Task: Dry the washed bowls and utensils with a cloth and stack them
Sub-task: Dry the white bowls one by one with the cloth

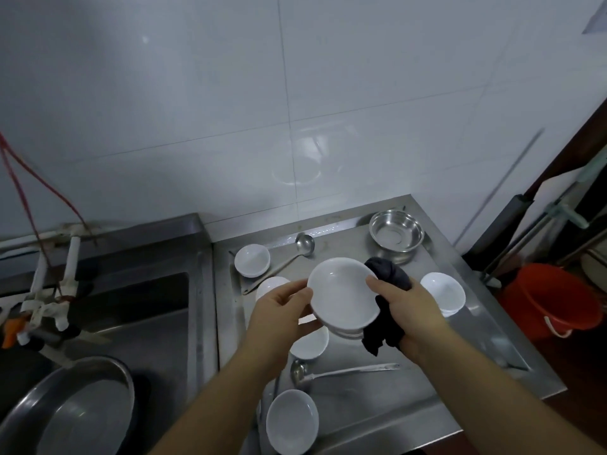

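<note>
- Left hand (282, 310) grips white bowl (343, 295) at its left rim, fingers curled round the edge; bowl held tilted above the worktop (377, 399).
- Right hand (407, 310) clutches dark cloth (389, 277), thumb on the bowl's right rim; cloth wraps behind the bowl.
- More white bowls on the worktop: back-left (252, 260), right (443, 292), near edge (292, 421), one under the held bowl (310, 344), another partly hidden behind the left hand.
- Two ladles: far (303, 244), near (328, 372).
- Steel bowl (396, 232) at back right, possibly a stack; hard to tell.
- Sink (131, 310) to the left; orange bucket (551, 300) on the floor to the right.
</note>
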Motion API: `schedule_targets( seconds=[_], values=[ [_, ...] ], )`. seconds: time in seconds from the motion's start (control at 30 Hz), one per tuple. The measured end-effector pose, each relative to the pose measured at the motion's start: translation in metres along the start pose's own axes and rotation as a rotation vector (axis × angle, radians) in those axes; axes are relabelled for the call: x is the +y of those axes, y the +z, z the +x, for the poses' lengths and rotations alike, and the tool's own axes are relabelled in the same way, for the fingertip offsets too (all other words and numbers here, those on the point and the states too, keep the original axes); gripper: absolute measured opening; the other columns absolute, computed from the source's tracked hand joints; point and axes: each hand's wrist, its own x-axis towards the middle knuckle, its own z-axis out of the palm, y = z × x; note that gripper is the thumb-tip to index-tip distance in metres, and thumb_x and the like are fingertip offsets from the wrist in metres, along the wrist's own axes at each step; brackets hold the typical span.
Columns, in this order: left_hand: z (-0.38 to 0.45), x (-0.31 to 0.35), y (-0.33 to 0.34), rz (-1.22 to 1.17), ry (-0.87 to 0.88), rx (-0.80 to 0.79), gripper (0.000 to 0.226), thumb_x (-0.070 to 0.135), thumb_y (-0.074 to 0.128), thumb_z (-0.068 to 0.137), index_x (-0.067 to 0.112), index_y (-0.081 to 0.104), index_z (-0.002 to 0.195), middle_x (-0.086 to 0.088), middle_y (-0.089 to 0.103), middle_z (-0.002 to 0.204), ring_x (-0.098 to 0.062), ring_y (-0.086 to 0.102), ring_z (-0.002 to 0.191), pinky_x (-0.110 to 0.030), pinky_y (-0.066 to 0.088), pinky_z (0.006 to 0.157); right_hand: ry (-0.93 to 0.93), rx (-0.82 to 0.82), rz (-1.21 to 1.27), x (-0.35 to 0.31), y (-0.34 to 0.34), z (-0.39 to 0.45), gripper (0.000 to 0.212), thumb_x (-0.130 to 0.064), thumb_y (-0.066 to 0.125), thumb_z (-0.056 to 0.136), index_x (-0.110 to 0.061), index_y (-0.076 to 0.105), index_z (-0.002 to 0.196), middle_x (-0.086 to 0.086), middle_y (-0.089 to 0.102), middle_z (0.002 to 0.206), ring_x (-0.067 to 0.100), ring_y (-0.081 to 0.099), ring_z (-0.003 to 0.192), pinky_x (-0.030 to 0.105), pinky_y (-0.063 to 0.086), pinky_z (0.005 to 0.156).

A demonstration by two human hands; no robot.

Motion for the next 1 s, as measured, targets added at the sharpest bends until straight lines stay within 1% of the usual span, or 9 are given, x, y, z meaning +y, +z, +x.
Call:
schedule_targets(
  seconds=[0.07,0.17,0.33,0.4,0.47,0.57,0.73,0.87,1.0],
  values=[
    [0.010,-0.003,0.020,0.006,-0.017,-0.001,0.021,0.014,0.063,0.103,0.014,0.075,0.120,-0.007,0.081,0.106,-0.027,0.078,0.101,-0.042,0.066,0.082,-0.006,0.004,-0.025,-0.006,-0.019,0.009,0.050,-0.040,0.088,0.071,-0.024,0.074,0.116,0.021,0.060,0.078,0.039,0.049,0.059,0.050,0.037,0.057],
    [0.025,-0.008,0.054,0.018,-0.064,0.010,0.022,0.014,0.061,0.104,0.015,0.074,0.121,-0.009,0.080,0.109,-0.028,0.076,0.102,-0.036,0.065,0.077,0.048,-0.037,0.010,-0.015,-0.052,0.024,0.045,-0.041,0.088,0.074,-0.024,0.077,0.114,0.026,0.062,0.087,0.042,0.048,0.065,0.055,0.037,0.063],
    [0.051,-0.023,0.119,0.031,-0.115,-0.014,0.022,0.009,0.058,0.105,0.020,0.077,0.108,-0.006,0.082,0.098,-0.018,0.079,0.085,-0.033,0.064,0.072,0.105,0.021,0.036,-0.029,-0.114,0.053,0.035,-0.021,0.078,0.083,-0.004,0.072,0.113,0.023,0.061,0.082,0.041,0.050,0.073,0.053,0.038,0.070],
    [0.065,-0.032,0.144,0.046,-0.137,-0.024,0.022,0.009,0.059,0.104,0.020,0.078,0.109,-0.007,0.082,0.100,-0.020,0.079,0.088,-0.037,0.064,0.076,0.100,0.069,-0.004,-0.038,-0.138,0.064,0.024,-0.012,0.074,0.090,-0.001,0.072,0.112,0.020,0.062,0.073,0.036,0.055,0.065,0.049,0.041,0.067],
    [0.081,-0.044,0.169,0.058,-0.162,-0.043,0.021,0.010,0.061,0.103,0.016,0.076,0.117,-0.012,0.080,0.110,-0.027,0.078,0.099,-0.042,0.065,0.084,0.073,0.126,-0.083,-0.045,-0.163,0.078,0.022,-0.007,0.075,0.090,-0.003,0.073,0.112,0.016,0.063,0.067,0.028,0.057,0.053,0.038,0.044,0.056],
    [0.105,-0.064,0.207,0.068,-0.206,-0.014,0.023,0.012,0.067,0.101,0.009,0.070,0.123,-0.018,0.075,0.117,-0.034,0.076,0.105,-0.040,0.066,0.080,0.026,0.229,-0.141,-0.049,-0.196,0.101,0.027,0.000,0.080,0.085,-0.011,0.075,0.109,0.017,0.070,0.080,0.028,0.062,0.060,0.031,0.046,0.050],
    [0.135,-0.098,0.264,0.083,-0.305,0.002,0.015,0.013,0.067,0.101,0.007,0.068,0.115,-0.019,0.073,0.116,-0.028,0.075,0.099,-0.042,0.066,0.081,0.027,0.350,-0.169,-0.045,-0.240,0.136,0.039,0.002,0.079,0.085,-0.034,0.066,0.094,0.013,0.069,0.082,0.032,0.062,0.067,0.040,0.049,0.061],
    [0.150,-0.117,0.299,0.098,-0.378,0.017,0.013,0.011,0.066,0.101,0.010,0.069,0.114,-0.015,0.074,0.114,-0.029,0.075,0.102,-0.039,0.067,0.079,0.095,0.418,-0.195,-0.031,-0.273,0.159,0.047,-0.004,0.080,0.082,-0.032,0.065,0.116,0.014,0.073,0.090,0.031,0.063,0.069,0.039,0.051,0.062],
    [0.171,-0.135,0.317,0.187,-0.415,0.070,0.011,0.015,0.067,0.102,0.017,0.070,0.112,-0.008,0.072,0.111,-0.024,0.072,0.101,-0.035,0.066,0.079,0.145,0.445,-0.295,-0.023,-0.289,0.181,0.045,-0.006,0.078,0.080,-0.022,0.069,0.120,0.007,0.073,0.093,0.031,0.071,0.081,0.044,0.057,0.067]
  ],
)
